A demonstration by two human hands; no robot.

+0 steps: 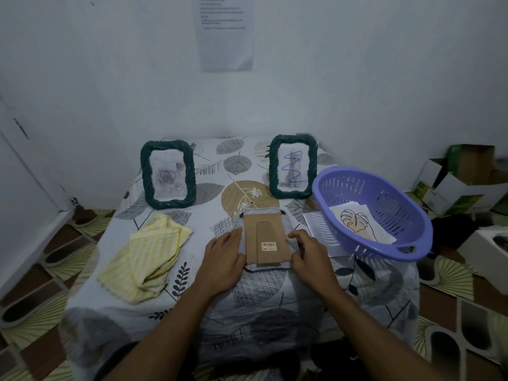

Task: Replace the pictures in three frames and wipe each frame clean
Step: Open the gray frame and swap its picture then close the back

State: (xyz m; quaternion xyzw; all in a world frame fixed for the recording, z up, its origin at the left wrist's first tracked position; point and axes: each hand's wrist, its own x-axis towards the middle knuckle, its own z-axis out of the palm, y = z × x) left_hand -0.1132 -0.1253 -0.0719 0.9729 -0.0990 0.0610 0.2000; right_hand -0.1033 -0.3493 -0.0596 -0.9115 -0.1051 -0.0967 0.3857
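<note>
**A:** How far along is the person?

**B:** Early, it seems. The flat frame (268, 237) lies face down in the middle of the table (275, 298). Its cardboard back is on, so that picture is probably not swapped yet.

**A:** And the hands?

**B:** The left hand (224, 253) presses fairly straight fingers against the frame's left edge. The right hand (310, 251) curls its fingers over the right edge and grasps it.

**A:** The other two?

**B:** The left frame (145, 171) and the right frame (273, 166) stand upright at the back, well apart, each holding a picture. Whether those are old or new cannot be told.

**A:** Any wiping?

**B:** None shows. The cloth (148, 257) lies crumpled to the left of the flat frame, with neither hand on it. A leaf drawing (354, 221) lies in the basket (412, 215) at the right, likely a replacement. Most of the job looks left.
</note>
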